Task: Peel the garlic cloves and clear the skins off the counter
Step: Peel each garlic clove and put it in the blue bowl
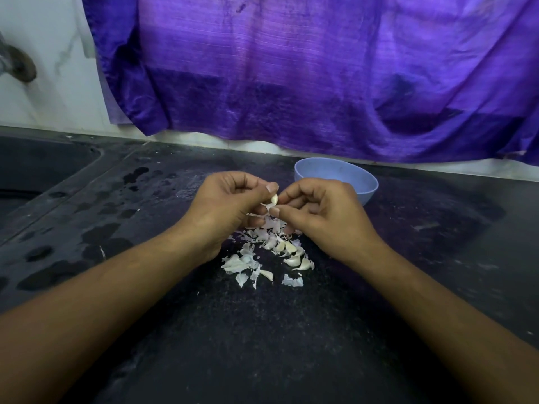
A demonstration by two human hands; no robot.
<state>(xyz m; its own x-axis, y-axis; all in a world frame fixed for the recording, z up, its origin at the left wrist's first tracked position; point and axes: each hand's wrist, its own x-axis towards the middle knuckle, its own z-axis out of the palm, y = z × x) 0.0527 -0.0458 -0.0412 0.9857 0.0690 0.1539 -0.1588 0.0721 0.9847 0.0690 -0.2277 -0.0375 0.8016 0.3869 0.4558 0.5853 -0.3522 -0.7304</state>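
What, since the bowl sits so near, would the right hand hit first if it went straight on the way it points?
Likely the left hand: the right hand points leftward across the garlic clove both pinch. The bowl sits behind, off that line.

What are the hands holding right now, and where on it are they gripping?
One garlic clove. The left hand pinches its top end; the right hand pinches its lower end, where loose skin sticks out.

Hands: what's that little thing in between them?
A garlic clove, pinched by the left hand and the right hand. The head view shows it.
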